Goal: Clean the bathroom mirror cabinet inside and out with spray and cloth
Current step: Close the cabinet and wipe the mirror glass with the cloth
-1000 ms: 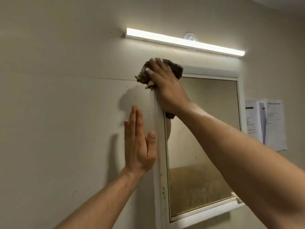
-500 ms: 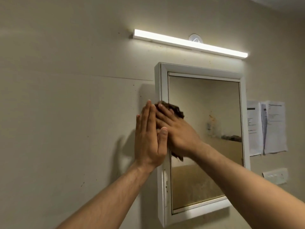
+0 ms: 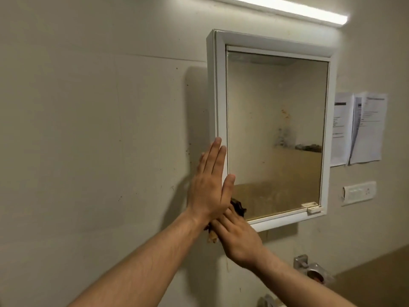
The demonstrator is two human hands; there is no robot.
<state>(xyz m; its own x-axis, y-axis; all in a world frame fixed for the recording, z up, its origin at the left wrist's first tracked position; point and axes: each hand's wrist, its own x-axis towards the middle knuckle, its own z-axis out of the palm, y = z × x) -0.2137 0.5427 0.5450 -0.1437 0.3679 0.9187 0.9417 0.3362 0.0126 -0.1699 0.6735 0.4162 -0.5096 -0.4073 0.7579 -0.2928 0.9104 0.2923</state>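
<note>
Closed mirror cabinet — cloth at corner

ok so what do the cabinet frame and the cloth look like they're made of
Cabinet frame: probably white plastic or coated metal; smooth, slightly glossy moulded profile with a soft sheen.
Cloth: likely soft fabric, dark brown; matt, crumpled, with ragged edges showing under the right hand.

I see only a dark scrap of the cloth. The left hand covers the rest and the right hand's fingertips, which perhaps press flat. The light strip runs off the top edge. The print on the papers is too small to read.
</note>
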